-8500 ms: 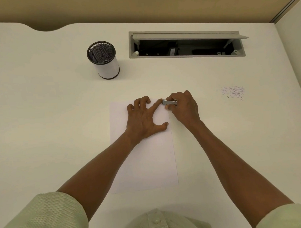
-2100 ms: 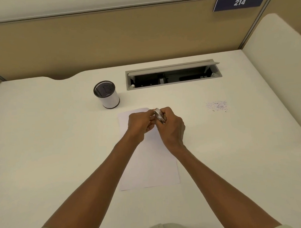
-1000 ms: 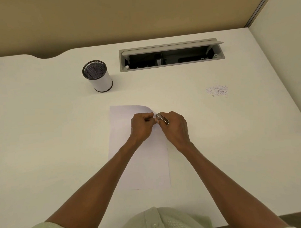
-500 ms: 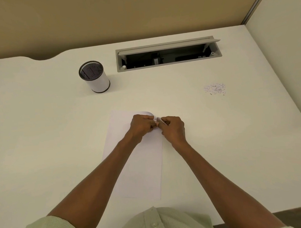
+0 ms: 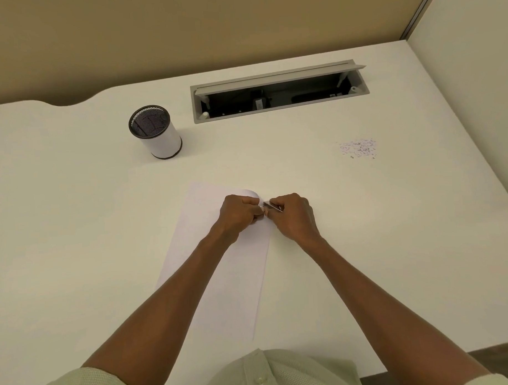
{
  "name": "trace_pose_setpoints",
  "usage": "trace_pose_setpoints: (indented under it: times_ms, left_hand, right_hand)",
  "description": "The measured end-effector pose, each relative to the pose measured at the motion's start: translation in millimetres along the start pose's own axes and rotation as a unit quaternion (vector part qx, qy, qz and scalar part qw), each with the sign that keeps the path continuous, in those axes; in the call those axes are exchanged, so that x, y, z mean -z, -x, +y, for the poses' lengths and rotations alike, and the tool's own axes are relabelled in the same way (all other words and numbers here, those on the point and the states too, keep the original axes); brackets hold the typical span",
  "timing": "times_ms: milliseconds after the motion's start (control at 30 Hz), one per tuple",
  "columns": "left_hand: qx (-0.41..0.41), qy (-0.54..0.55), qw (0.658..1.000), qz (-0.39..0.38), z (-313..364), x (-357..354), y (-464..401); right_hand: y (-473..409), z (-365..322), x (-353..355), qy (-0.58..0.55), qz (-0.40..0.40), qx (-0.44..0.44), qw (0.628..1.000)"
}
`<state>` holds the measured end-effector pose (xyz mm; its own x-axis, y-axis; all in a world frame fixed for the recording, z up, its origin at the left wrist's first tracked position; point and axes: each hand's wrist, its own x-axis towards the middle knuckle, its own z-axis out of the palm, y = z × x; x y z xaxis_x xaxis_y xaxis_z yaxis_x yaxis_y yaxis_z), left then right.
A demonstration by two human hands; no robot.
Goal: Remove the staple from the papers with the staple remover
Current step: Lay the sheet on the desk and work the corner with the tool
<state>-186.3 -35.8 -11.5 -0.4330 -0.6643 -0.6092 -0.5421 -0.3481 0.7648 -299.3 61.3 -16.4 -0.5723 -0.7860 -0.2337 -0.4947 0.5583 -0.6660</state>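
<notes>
A cream-white surface (image 5: 75, 227) meets a tan partition wall (image 5: 184, 36) at the far side. The papers (image 5: 230, 279) lie near the middle, their far right corner curled up and pinched by the left hand (image 5: 238, 214). The right hand (image 5: 294, 216) grips the metal staple remover (image 5: 272, 206) at that corner. Farther off are a mesh cup (image 5: 155, 132), an open cable hatch (image 5: 278, 90) and a scatter of staples (image 5: 358, 148). No readable writing shows.

Desk (image 5: 75, 227): papers (image 5: 221, 280), cup (image 5: 158, 135), perhaps staples (image 5: 358, 149)
</notes>
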Motion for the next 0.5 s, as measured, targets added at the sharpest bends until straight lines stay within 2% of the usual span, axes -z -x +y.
trace_pose_setpoints:
  times_ms: [167, 333, 400, 500]
  left_hand:
    - [-0.017, 0.016, 1.0, 0.0, -1, 0, 4]
    - [0.0, 0.023, 1.0, 0.005, 0, 3, 0]
    - [0.007, 0.02, 1.0, 0.003, 0, 4, -1]
    - [0.016, 0.02, 1.0, -0.008, -1, 6, -4]
  right_hand:
    - [3, -7, -7, 0.046, 0.021, 0.024, 0.998]
    - [2, -2, -18, -0.103, 0.014, -0.051, 0.993]
    - [6, -1, -21, -0.068, 0.031, -0.018, 0.997]
    - [12, 0, -21, 0.063, 0.05, 0.071, 0.994]
